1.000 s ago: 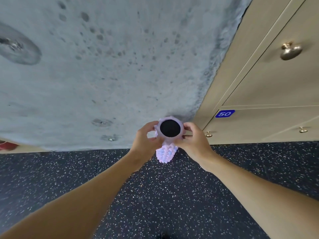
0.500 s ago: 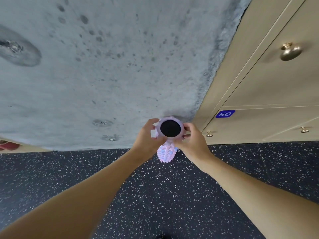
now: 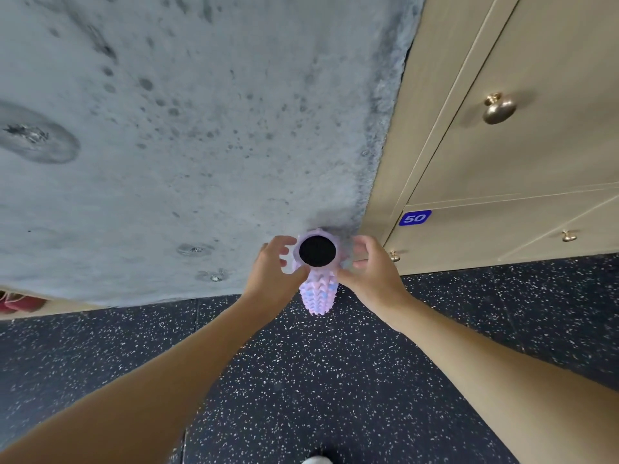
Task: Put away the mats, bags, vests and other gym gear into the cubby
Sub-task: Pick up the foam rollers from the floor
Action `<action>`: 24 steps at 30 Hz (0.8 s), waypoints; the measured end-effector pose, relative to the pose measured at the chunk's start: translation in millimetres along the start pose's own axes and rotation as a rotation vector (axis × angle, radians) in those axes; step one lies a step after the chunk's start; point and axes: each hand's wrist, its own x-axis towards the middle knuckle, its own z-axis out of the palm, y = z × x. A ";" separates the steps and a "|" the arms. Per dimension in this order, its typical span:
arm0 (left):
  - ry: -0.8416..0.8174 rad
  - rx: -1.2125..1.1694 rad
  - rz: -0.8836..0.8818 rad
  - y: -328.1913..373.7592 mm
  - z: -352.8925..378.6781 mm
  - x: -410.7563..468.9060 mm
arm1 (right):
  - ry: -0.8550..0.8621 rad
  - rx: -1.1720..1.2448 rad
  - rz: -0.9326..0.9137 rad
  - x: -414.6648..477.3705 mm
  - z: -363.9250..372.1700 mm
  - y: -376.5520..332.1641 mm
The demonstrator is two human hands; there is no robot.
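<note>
Head camera view, looking down along two bare forearms. A person holds a lilac, spiky foam roller (image 3: 318, 291) on end. Its hollow black core faces the camera, and its lower end seems to rest on the dark speckled floor (image 3: 301, 380). The roller sits at the foot of a grey concrete wall (image 3: 201, 145), just beside the corner where a bank of beige lockers (image 3: 502, 169) begins.

The left hand (image 3: 273, 267) and right hand (image 3: 373, 269) cup the roller's top from either side. Fingers curl round the rim and thumbs sit on the near side, a light two-handed hold rather than a tight squeeze.

By the look of it, the step in hand is handling this one piece of gear, which has yet to reach storage. No open cubby is in view, so the next move likely calls for lifting the roller and carrying it to one.

Every locker door visible is closed, including the one labelled 50 (image 3: 414, 218), so their contents cannot be seen. Something red (image 3: 15, 301) shows at the far left edge, too cropped to identify.
</note>
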 end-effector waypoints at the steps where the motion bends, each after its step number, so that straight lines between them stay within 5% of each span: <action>1: -0.003 -0.009 0.009 5.2 -0.8 -4.6 | 0.003 -0.003 0.007 -4.6 -5.2 -4.4; 12: -0.193 0.020 0.163 181.8 95.6 -69.6 | 0.158 0.016 0.041 -110.6 -203.5 -25.9; 24: -0.517 0.184 0.528 449.9 469.8 -314.8 | 0.574 0.100 0.236 -405.9 -609.3 167.7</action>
